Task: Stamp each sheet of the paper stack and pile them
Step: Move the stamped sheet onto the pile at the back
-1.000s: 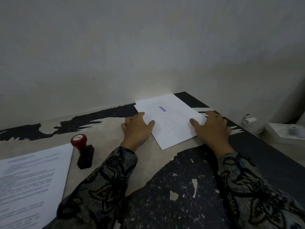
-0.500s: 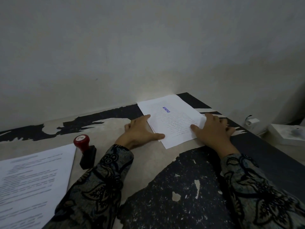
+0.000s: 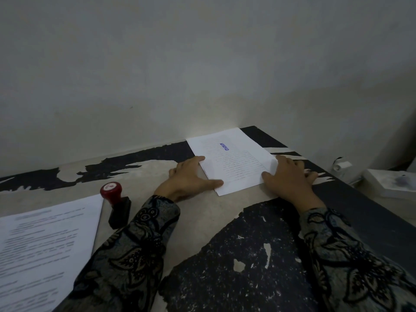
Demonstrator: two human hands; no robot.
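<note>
Blue ink marks the top sheet of the stamped pile (image 3: 231, 163), squared between flat, spread left hand (image 3: 189, 179) and right hand (image 3: 288, 179); unstamped stack (image 3: 45, 244) and stamp (image 3: 117, 206) wait.

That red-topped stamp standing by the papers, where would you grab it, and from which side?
Take the stamp by its round red knob, coming from above. It stands upright on its black base, knob at the top and leaning slightly left, so a grip there is clear. The left hand is nearest; the unstamped paper stack crowds the stamp's left side, so a low sideways approach looks awkward.
</note>
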